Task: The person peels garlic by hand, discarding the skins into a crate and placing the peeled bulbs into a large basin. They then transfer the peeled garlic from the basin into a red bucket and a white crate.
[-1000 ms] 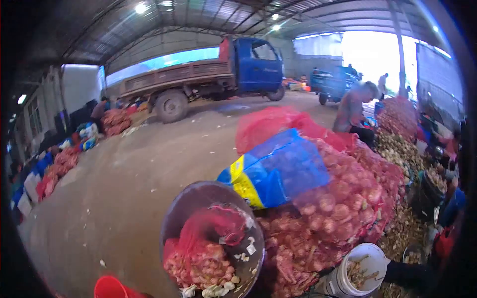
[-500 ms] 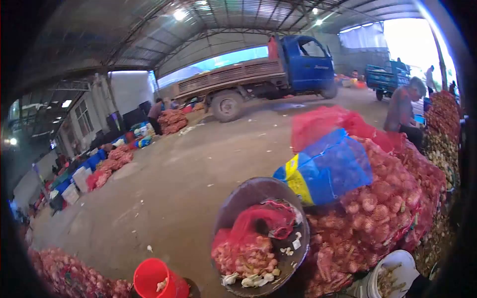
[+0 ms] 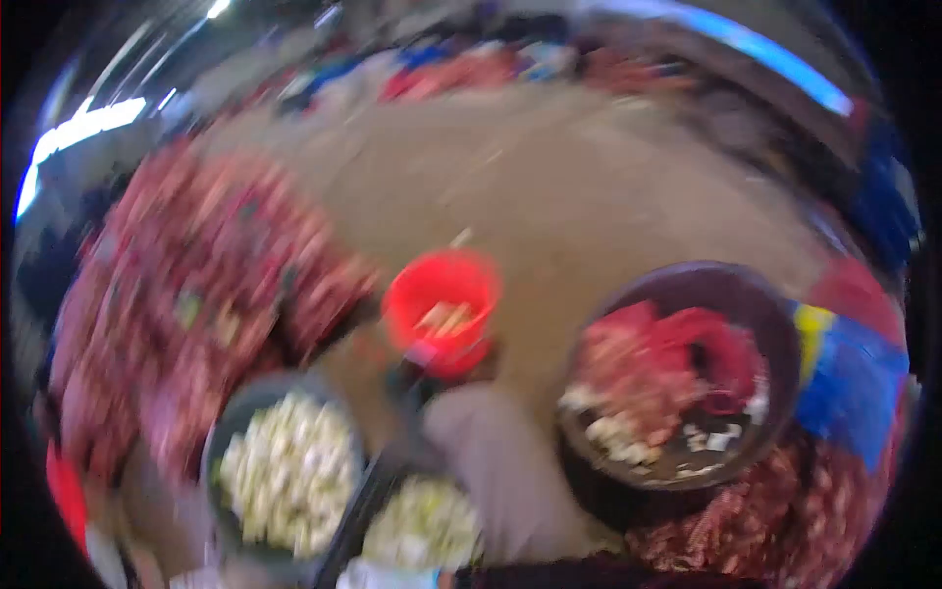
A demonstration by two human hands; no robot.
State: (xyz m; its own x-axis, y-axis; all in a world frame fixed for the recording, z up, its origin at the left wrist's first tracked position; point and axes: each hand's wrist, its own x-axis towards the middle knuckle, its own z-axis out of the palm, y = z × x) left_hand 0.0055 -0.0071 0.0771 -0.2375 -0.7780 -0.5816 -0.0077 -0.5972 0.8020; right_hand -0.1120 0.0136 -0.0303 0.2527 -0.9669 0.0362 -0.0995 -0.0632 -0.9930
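Observation:
Neither of my hands can be made out; the view is smeared by motion. My covered leg [image 3: 496, 456] reaches forward at the lower middle. Left of it stands a dark tub [image 3: 221, 491] heaped with pale garlic cloves [image 3: 289, 471]. Closer to me, a second dark container holds more pale pieces [image 3: 422, 525], with a light blue patch [image 3: 388, 574] at its near edge that I cannot identify. Past my knee is a red bucket [image 3: 397, 304] with some pale pieces inside. A wide dark basin [image 3: 780, 344] on the right holds a red mesh bag [image 3: 731, 373] and garlic.
Full mesh sacks of garlic [image 3: 196, 285] are piled on the left. More sacks [image 3: 756, 520] lie below the basin on the right, near a blue and yellow bag [image 3: 854, 383]. Concrete floor [image 3: 549, 167] stretches ahead to a blurred row of sacks [image 3: 461, 74].
My view has swung left and down. The truck and the seated person have left the clear view, the red bucket and basin sit higher, and the garlic tubs and my leg have appeared.

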